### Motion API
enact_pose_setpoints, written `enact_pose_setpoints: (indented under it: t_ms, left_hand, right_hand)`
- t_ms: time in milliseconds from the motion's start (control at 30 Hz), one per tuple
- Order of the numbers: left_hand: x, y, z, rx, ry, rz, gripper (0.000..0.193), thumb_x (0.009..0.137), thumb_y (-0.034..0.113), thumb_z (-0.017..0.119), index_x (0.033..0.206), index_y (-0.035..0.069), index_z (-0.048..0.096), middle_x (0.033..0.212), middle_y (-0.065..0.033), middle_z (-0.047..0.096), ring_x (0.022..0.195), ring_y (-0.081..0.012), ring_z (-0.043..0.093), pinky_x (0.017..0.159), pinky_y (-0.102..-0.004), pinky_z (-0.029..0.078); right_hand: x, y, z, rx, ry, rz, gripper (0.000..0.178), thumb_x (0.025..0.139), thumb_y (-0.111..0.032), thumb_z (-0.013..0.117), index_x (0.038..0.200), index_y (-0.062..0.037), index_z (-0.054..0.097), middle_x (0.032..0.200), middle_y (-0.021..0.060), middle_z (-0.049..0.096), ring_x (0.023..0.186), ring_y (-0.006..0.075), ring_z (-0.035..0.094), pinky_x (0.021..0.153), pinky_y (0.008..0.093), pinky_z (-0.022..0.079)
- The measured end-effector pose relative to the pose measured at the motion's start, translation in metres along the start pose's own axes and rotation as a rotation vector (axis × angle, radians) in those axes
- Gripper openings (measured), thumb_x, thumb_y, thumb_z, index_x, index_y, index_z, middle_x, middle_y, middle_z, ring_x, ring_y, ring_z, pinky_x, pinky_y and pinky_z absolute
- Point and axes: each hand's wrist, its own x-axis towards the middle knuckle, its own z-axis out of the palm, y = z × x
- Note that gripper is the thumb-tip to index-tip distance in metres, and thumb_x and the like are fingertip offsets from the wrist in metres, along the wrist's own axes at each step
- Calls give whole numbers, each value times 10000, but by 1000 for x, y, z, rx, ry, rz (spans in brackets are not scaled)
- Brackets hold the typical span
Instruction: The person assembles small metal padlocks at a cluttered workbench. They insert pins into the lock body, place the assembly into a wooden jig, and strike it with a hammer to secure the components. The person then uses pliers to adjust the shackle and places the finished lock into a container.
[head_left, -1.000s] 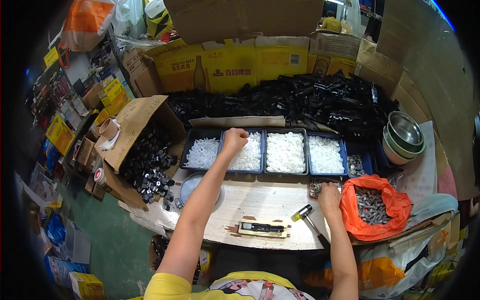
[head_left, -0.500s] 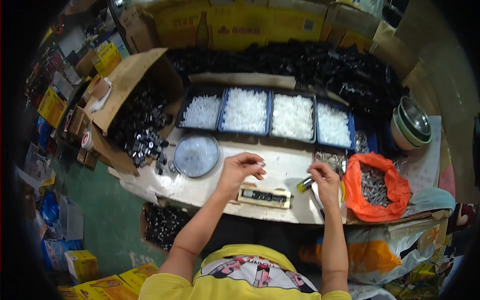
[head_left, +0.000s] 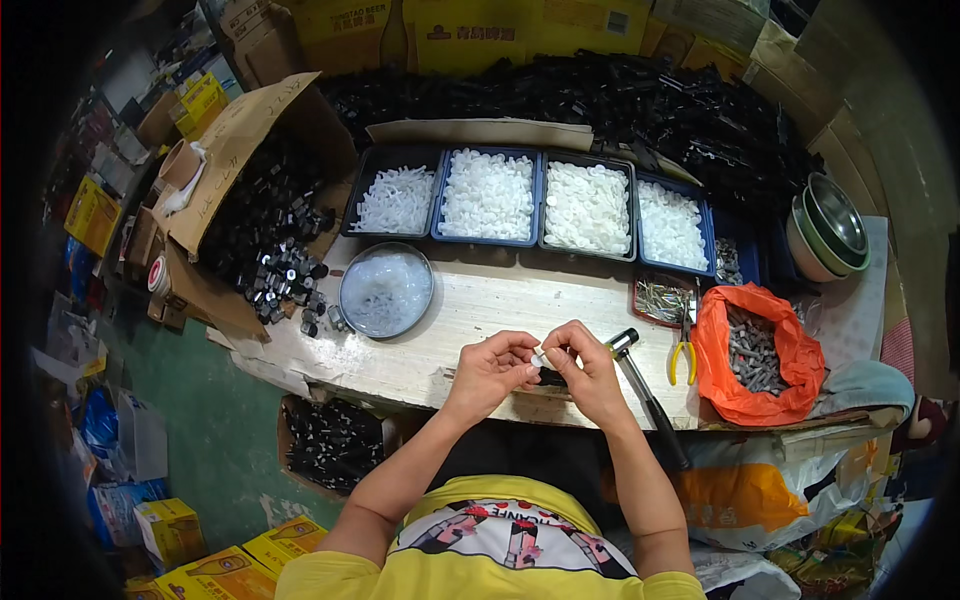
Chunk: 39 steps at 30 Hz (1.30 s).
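Note:
My left hand [head_left: 488, 380] and my right hand [head_left: 588, 378] meet over the front of the bench, fingertips pinched close together. Between them shows a small white plastic piece [head_left: 537, 361], gripped by the left fingers. A thin small part seems to be at the right fingertips, too small to make out. Beneath the hands lies a light block [head_left: 535, 408] with black pieces in it, mostly covered. Just right of my right hand rests a hammer [head_left: 650, 400], its black handle reaching over the front edge.
Behind the hands stand trays of white plastic parts [head_left: 488, 197]. A round dish [head_left: 388, 290] and a carton of black parts [head_left: 225, 165] are left. Yellow-handled pliers [head_left: 682, 362], a tray of metal pins [head_left: 660, 300] and a red bag of grey parts [head_left: 715, 350] are right.
My right hand has moved left, away from the hammer, to meet my left hand above the block. The hammer now lies uncovered. The whole view has shifted slightly.

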Motion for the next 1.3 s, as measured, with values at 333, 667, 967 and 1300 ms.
enact_pose_setpoints:
  t_ms: [333,667,967,1300]
  left_hand:
    - [-6,-3,-3,-104,13,12,244,786,-33,591,1028,-29,565,803,-54,573,688,-111,600,600,-219,518]
    - [-11,-8,-4,-254,71,45,185,793,15,610,970,-31,590,758,-85,607,622,-117,596,522,-236,521]
    - [-6,-11,-24,374,119,178,232,727,-38,639,953,15,631,771,18,498,577,-19,432,491,-146,361]
    - [-3,-22,-32,625,130,145,245,692,-70,620,914,27,656,699,17,462,560,-42,380,527,-191,355]
  right_hand:
    - [-5,0,8,-218,86,-270,113,742,37,574,841,-19,569,814,95,545,738,241,529,619,316,403]
    - [-6,0,28,-90,154,-243,94,740,50,581,816,7,546,793,102,517,685,203,522,592,277,430]
    - [-13,28,25,-483,52,-220,100,729,-23,588,775,-70,513,742,33,480,745,224,442,682,339,291]
    - [-10,39,45,-794,2,-380,149,684,4,565,795,-81,513,769,42,472,786,226,431,712,372,283]
